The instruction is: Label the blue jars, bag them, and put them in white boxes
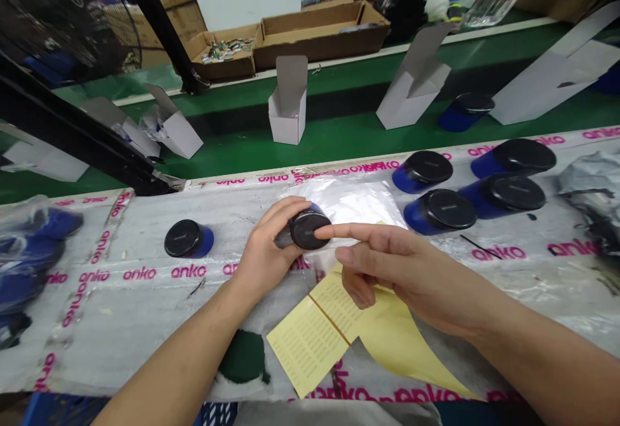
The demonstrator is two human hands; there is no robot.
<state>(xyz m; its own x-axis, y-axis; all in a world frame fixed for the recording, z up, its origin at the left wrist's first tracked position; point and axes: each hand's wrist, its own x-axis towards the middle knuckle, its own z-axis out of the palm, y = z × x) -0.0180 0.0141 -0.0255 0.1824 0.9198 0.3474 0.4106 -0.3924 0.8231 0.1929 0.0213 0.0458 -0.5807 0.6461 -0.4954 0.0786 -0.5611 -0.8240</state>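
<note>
Steady right forearm (pixel 513 335), lower right, and touch lid (pixel 304 227) lightly with right hand (pixel 400 261), index extended, pinching nothing visible. Hold jar (pixel 316 208), pinched in left hand (pixel 268 245) at frame centre, level and still.

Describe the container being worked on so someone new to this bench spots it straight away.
On the worktable strapped with pink-lettered anko tape, find the yellow printed sheet near the front edge. Just beyond it is a black-lidded blue container, gripped by the left hand, the right hand's index finger extended to its top. Unlike the other containers, only this one is held.
</note>
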